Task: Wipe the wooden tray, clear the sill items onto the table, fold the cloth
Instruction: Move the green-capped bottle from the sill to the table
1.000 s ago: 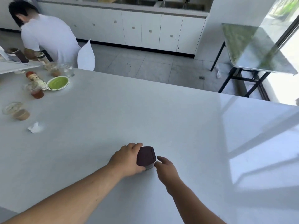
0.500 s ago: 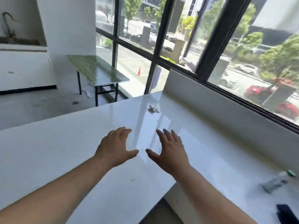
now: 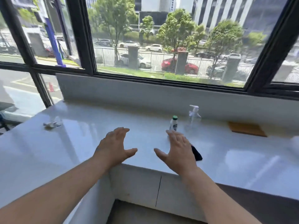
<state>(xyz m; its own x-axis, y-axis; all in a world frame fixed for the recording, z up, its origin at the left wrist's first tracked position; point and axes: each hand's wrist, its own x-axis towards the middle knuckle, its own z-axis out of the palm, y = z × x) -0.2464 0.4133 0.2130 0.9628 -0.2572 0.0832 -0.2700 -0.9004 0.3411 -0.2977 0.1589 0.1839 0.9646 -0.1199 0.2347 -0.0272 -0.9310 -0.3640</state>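
Since the frame half a second back, the view has swung from the tabletop corner round to face the window sill (image 3: 113, 120) head-on, and both hands now hover over its near edge instead of over the tabletop. The left hand (image 3: 115, 147) and right hand (image 3: 178, 148) are both spread open, palms down, holding nothing. Just beyond the right hand's fingertips (image 3: 172, 135) stands a small white bottle with a green cap (image 3: 173, 123); behind it, near the back wall of the sill, stands a clear spray bottle (image 3: 194, 116). A dark object (image 3: 196, 153), partly hidden under the right hand, lies near the sill's front edge; what it is cannot be told. The wooden tray (image 3: 246, 131) lies flat towards the sill's right end, well apart from the hands. A crumpled bit of white paper (image 3: 52, 124) sits towards the left end. The small bottle looks light and rigid, probably smooth plastic, so a wrap round its body should serve; the spray bottle is likely top-heavy and best taken by the neck. The tray seems stiff and flat, needing fingers under an edge.
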